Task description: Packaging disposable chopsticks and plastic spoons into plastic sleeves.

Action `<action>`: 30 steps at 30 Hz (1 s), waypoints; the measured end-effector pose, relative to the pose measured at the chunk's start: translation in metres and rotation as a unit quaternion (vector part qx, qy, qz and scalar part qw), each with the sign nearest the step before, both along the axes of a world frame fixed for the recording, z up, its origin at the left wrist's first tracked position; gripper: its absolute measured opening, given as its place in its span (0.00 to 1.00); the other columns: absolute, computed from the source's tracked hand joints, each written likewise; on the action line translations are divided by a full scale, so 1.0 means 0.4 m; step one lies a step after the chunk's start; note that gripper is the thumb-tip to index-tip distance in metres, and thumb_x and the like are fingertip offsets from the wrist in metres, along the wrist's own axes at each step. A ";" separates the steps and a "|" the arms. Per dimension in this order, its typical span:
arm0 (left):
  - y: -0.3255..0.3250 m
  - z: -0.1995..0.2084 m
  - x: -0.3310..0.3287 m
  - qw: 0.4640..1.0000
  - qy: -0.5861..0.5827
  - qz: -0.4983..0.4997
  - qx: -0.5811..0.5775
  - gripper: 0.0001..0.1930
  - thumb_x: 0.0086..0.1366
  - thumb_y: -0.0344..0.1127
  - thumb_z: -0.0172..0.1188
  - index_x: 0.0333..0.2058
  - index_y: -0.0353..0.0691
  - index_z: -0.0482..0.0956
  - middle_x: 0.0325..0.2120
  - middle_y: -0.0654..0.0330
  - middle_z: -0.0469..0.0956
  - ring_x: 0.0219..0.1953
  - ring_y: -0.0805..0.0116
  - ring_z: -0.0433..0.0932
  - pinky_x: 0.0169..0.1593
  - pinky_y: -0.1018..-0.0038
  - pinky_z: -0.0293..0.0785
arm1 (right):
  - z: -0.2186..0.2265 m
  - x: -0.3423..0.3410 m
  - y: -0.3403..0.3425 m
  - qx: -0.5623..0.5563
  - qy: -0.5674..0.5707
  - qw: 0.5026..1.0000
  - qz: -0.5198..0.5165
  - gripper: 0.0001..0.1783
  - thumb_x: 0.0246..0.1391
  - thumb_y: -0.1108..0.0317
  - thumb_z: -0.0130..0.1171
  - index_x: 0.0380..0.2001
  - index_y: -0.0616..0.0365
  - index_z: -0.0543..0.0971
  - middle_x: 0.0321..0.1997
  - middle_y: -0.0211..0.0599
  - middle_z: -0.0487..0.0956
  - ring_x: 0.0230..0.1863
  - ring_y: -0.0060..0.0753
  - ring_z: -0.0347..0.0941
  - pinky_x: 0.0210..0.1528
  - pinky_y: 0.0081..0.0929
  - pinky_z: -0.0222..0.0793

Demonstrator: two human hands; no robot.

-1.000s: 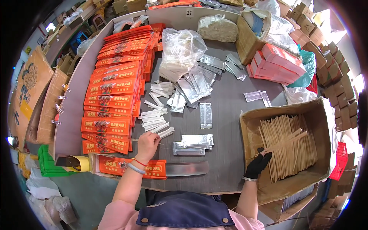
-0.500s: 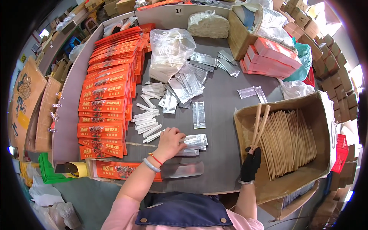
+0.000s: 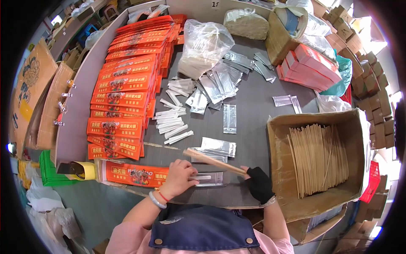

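Note:
My right hand (image 3: 259, 184), in a black fingerless glove, grips a pair of wooden chopsticks (image 3: 218, 161) by one end. They point left and slightly away, above silver foil packets (image 3: 218, 147). My left hand (image 3: 179, 177) is closed, fingertips at the left end of a silver packet (image 3: 210, 178) near the table's front edge. A thin white strip shows on that packet; the fingers partly cover its end. Under and left of this hand lies a red printed paper sleeve (image 3: 131, 174).
A cardboard box (image 3: 275, 139) of loose chopsticks stands at the right. Overlapping red sleeves (image 3: 120, 99) fill the left side. White paper strips (image 3: 171, 122), foil packets (image 3: 218, 86) and a clear bag (image 3: 203, 46) lie mid-table. Pink-red stacks (image 3: 311, 67) sit at the back right.
My right hand has swung left from the box, tilting the chopsticks down across the table. My left hand has come back from the foil packets to the front edge, where a packet now lies.

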State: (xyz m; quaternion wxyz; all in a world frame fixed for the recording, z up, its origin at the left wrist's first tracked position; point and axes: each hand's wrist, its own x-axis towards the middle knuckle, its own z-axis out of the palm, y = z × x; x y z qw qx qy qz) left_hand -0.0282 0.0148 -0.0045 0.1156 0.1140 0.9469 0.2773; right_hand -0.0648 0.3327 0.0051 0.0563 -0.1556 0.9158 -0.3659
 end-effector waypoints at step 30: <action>-0.137 0.192 -0.103 0.982 0.081 -0.170 -0.001 0.10 0.40 0.29 0.64 0.26 0.44 0.78 0.31 0.56 0.72 0.38 0.53 0.73 0.42 0.62 0.71 | 0.043 0.010 -0.173 0.104 0.112 0.984 0.093 0.38 0.31 0.49 0.76 0.47 0.52 0.75 0.43 0.38 0.76 0.47 0.44 0.71 0.51 0.44 0.62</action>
